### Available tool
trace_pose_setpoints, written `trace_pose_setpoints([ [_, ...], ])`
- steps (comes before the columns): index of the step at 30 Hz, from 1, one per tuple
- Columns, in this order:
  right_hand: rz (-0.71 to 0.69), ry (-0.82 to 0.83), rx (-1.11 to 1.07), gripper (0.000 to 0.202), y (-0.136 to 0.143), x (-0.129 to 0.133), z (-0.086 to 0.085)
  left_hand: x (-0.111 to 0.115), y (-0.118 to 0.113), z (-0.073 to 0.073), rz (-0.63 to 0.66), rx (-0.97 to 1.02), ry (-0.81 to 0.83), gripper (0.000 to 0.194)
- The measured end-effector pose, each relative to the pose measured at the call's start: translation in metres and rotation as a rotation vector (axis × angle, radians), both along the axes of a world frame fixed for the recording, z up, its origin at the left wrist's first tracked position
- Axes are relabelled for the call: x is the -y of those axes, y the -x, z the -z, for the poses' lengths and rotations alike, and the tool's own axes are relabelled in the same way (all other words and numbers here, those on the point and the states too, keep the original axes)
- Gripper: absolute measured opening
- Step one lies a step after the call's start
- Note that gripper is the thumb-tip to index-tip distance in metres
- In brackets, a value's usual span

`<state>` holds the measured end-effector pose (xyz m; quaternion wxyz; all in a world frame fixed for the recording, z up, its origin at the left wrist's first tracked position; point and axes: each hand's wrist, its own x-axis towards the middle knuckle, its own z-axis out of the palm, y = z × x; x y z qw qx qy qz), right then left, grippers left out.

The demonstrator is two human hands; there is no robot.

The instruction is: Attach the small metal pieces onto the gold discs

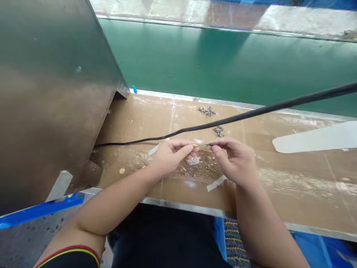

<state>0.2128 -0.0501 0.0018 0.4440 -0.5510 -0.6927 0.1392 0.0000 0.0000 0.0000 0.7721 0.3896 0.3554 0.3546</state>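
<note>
- Left hand: fingers pressed together on a small yellow disc at centre frame; most of the disc is hidden by the fingertips, so its facing cannot be told.
- Right hand: thumb and forefinger pinch a tiny dark part. The part is too small to identify. Its visible end points left, toward the yellow disc, with its long axis roughly level across the frame. The two items are just apart.
- Both hands hover above the cardboard-covered bench, near its front edge.
- A clear round piece lies on the bench below the fingertips, partly covered by the left hand.
- Two clusters of small metal parts and lie beyond the hands; detail is blurred.
- A black cable crosses the frame behind the hands, cut off at the right edge.
- A loose yellow disc lies left of the left forearm.
- A metal panel bounds the bench at left; open bench surface extends right, up to a white flat piece cut off at the frame edge.
</note>
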Motion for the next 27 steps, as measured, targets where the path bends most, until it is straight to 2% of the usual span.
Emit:
trace_pose_setpoints([
  [5,-0.038,0.028,-0.033,0.011,0.006,0.002,-0.003,-0.001,-0.005,0.004,-0.016,0.097,0.09,0.041],
  [12,-0.04,0.026,0.042,0.015,0.011,0.001,-0.005,-0.004,-0.001,-0.001,0.024,0.16,0.189,0.038],
  [17,-0.123,0.012,0.01,0.013,0.011,0.0,-0.007,-0.007,0.001,-0.002,0.076,0.189,0.171,0.041],
  [27,-0.23,0.001,0.076,0.012,0.012,0.003,-0.011,-0.014,0.002,0.004,-0.018,0.214,0.13,0.03],
])
